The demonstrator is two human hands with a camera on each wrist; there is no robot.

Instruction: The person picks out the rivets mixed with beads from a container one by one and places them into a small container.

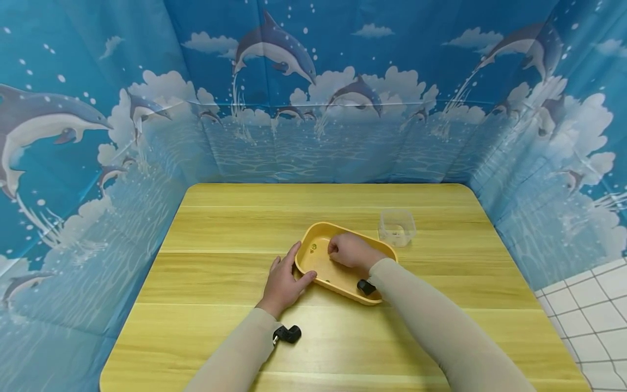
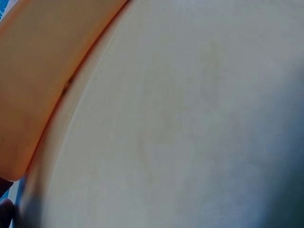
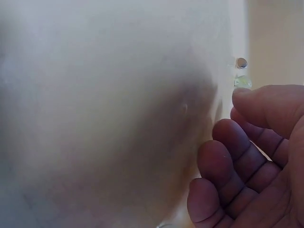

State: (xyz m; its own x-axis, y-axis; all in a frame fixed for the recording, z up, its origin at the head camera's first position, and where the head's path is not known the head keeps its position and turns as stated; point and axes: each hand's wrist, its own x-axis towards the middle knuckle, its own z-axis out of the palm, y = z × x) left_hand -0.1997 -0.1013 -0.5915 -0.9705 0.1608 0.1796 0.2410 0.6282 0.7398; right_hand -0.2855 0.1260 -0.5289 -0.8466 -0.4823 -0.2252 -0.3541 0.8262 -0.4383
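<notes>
A yellow rectangular tray (image 1: 340, 277) sits slanted on the wooden table. My left hand (image 1: 284, 286) is at its near left corner, thumb and extended fingers spread along the rim; the tray's outer wall (image 2: 57, 61) fills the upper left of the left wrist view. Inside the tray, my right hand (image 1: 354, 251) reaches low over the bottom with fingers curled and thumb near the index finger. Just beyond its thumb tip, the right wrist view shows a small greenish glass bead (image 3: 243, 82) and a brownish bead (image 3: 242, 62). I cannot tell whether the fingertips hold anything.
Behind the tray's right end stands a clear plastic box (image 1: 398, 227) with a few small pieces at its bottom. The light wooden table (image 1: 220, 228) extends around the tray. A blue dolphin-print curtain (image 1: 333, 147) encloses the back and sides.
</notes>
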